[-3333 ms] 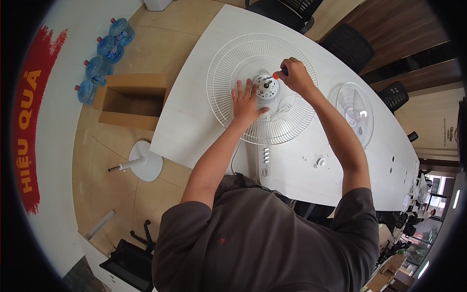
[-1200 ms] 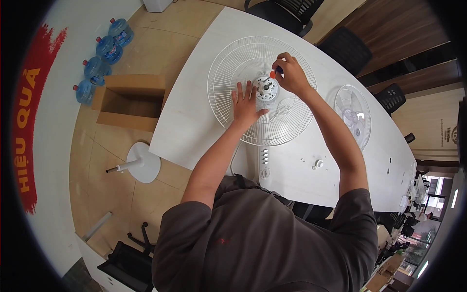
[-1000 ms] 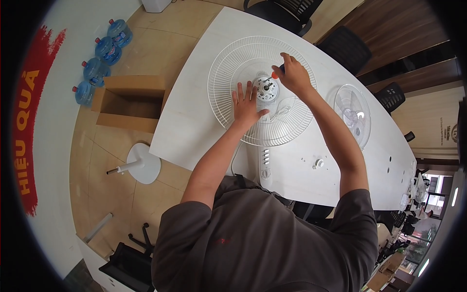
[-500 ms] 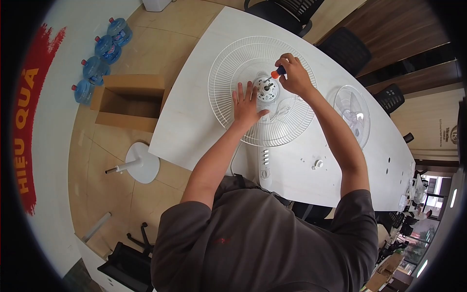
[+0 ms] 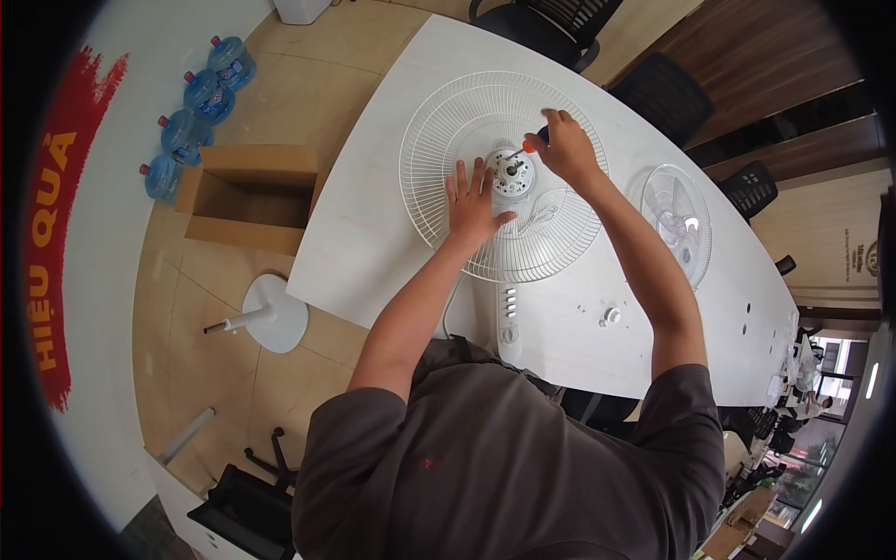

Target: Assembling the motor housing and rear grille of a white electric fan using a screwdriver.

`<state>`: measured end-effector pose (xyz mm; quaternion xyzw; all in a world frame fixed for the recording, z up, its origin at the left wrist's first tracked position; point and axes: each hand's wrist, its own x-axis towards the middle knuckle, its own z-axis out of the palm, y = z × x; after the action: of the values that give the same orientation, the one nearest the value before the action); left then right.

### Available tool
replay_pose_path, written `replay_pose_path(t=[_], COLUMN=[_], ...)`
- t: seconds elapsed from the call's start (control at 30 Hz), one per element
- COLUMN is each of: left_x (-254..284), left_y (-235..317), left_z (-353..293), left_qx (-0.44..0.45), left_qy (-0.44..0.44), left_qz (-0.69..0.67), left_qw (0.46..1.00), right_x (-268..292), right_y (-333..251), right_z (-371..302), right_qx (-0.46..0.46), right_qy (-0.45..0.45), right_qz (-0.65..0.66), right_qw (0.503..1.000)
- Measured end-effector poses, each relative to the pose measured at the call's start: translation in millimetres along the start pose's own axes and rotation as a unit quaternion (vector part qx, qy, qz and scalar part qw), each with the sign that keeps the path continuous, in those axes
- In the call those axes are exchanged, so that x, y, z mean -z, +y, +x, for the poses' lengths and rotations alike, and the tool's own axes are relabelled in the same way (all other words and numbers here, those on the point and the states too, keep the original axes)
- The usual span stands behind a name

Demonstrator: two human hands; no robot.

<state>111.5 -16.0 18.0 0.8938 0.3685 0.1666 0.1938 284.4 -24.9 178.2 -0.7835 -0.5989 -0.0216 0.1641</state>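
Observation:
A white wire fan grille (image 5: 446,110) lies on the white table, with a round white motor hub (image 5: 511,183) at its middle. My left hand (image 5: 474,207) rests flat on the grille just left of the hub, fingers spread. In my right hand (image 5: 567,147) is a screwdriver (image 5: 529,147) with an orange and dark blue handle. Its shaft slants down to the upper part of the hub; the exact spot its tip meets is too small to make out. A bundled cord (image 5: 537,220) shows below the hub, seen at the grille's lower part.
On the table (image 5: 359,201), a clear fan blade in a second grille (image 5: 674,224) lies right, near a small white knob (image 5: 611,316) and loose bits. A control panel (image 5: 509,322) sits near me. Left on the floor are a cardboard box (image 5: 250,231), a fan base (image 5: 280,322) and water jugs (image 5: 207,96).
The fingers of my right hand have opened out and shifted around the screwdriver handle. My left hand stays in place on the grille.

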Motion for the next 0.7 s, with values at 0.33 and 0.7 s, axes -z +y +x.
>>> replay_pose_path(t=[0.33,0.7], left_x=[2,7], left_y=[0,3], left_z=[0,9], left_qx=[0.007,0.046], left_qy=[-0.018,0.067], left_qz=[0.001,-0.099], left_qw=[1.0,0.992], right_x=[1,52], right_y=[7,21], right_z=[-2,-28], right_qx=[0.014,-0.045], right_qy=[0.004,0.066], right_qz=[0.063,0.168], right_qw=[0.998,0.982])
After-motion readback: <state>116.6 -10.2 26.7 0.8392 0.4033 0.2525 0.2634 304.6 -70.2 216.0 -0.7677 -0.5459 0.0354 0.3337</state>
